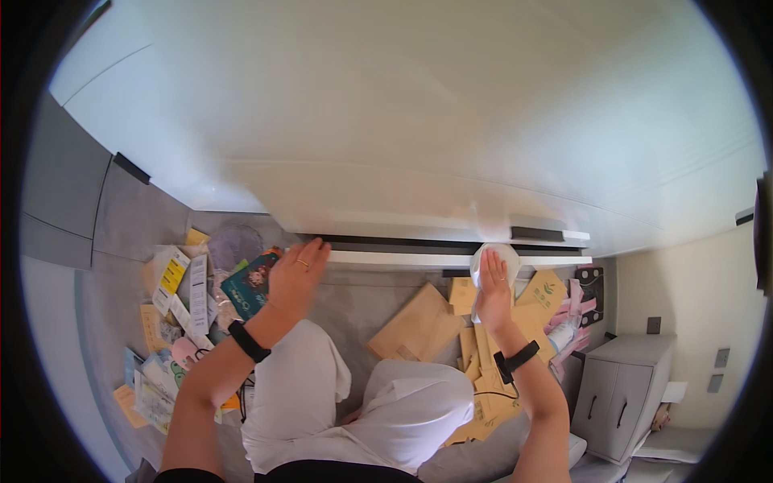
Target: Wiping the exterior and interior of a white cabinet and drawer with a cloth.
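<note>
A white drawer [392, 258] in front of me stands slightly out from the white cabinet [423, 121], with a dark gap above its edge. My left hand [298, 281], wearing a ring, rests at the left end of this edge with its fingers extended and nothing visible in it. Near the right end, my right hand [494, 287] presses a white, rounded, cloth-like item [512, 261] against the edge. The palm hides much of that item, so its exact kind is unclear. Both wrists carry black bands.
Left on the floor lie papers [198, 296], a dark teal printed package [244, 288] and a purple soft item [234, 244]. To the right are brown kraft envelopes [416, 323], pink straps [570, 311] and a small grey cabinet [622, 392]. A black handle [537, 233] projects above the drawer.
</note>
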The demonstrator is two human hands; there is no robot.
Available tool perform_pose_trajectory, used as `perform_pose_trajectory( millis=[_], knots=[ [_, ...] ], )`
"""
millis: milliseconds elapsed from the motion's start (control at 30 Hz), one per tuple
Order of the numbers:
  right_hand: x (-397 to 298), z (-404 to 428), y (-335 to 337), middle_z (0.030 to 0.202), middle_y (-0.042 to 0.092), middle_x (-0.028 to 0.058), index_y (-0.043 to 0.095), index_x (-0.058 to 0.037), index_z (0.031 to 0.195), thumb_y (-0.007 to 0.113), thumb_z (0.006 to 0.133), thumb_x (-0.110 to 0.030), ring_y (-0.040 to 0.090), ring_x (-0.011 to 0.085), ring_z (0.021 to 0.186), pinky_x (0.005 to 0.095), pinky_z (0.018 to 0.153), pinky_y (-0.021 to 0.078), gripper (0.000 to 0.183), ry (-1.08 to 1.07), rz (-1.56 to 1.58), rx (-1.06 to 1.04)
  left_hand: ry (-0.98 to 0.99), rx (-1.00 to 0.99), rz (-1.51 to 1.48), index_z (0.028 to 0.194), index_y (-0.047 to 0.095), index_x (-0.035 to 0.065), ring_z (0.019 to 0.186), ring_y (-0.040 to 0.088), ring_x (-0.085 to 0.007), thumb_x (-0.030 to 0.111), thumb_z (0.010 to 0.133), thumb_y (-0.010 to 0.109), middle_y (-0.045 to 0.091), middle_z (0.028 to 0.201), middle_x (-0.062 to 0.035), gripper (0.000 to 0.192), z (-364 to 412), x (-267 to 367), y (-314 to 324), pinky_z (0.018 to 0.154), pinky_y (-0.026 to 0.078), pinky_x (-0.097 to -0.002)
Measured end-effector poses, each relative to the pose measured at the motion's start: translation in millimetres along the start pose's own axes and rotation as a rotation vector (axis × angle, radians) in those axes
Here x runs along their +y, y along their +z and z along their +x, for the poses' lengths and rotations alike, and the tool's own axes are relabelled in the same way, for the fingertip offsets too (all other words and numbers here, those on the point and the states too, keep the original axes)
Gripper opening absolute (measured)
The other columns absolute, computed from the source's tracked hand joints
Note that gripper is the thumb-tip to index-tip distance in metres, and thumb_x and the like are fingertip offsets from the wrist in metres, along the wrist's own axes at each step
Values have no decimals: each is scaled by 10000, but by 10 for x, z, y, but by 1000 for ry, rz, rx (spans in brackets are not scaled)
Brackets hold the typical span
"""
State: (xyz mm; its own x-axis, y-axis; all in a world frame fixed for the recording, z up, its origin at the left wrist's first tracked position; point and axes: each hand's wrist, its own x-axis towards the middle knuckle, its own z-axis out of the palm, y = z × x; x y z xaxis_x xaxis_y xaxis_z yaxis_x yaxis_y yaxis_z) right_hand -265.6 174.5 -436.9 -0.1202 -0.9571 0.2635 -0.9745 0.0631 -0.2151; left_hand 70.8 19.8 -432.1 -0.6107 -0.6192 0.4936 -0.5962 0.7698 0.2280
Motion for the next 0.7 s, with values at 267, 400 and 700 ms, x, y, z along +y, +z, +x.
perform_pose_trajectory(
  millis=[267,400,700],
  knots=[
    [-1062,398,148,1299,409,225,378,57,1274,466,639,110,364,347,1245,461,1034,271,644,-259,72,-145,-395,-167,-576,1214,424,0,1031,497,-357,39,722,631,495,1144,-196,536,-518,-482,-4,859,418,-396],
    [-1546,579,322,1303,413,220,387,63,1270,467,657,60,378,327,1243,441,1038,278,618,-366,70,-183,-363,-218,-664,1238,403,0,1034,509,-342,49,727,642,494,1162,-195,567,-614,-558,12,884,419,-379],
    [-2561,879,802,1306,419,191,407,39,1263,484,694,14,395,311,1230,417,1034,294,574,-494,164,-62,-461,-289,-783,1154,421,-18,1030,493,-375,26,704,611,509,1102,-194,490,-548,-577,-43,848,418,-391]
  ],
)
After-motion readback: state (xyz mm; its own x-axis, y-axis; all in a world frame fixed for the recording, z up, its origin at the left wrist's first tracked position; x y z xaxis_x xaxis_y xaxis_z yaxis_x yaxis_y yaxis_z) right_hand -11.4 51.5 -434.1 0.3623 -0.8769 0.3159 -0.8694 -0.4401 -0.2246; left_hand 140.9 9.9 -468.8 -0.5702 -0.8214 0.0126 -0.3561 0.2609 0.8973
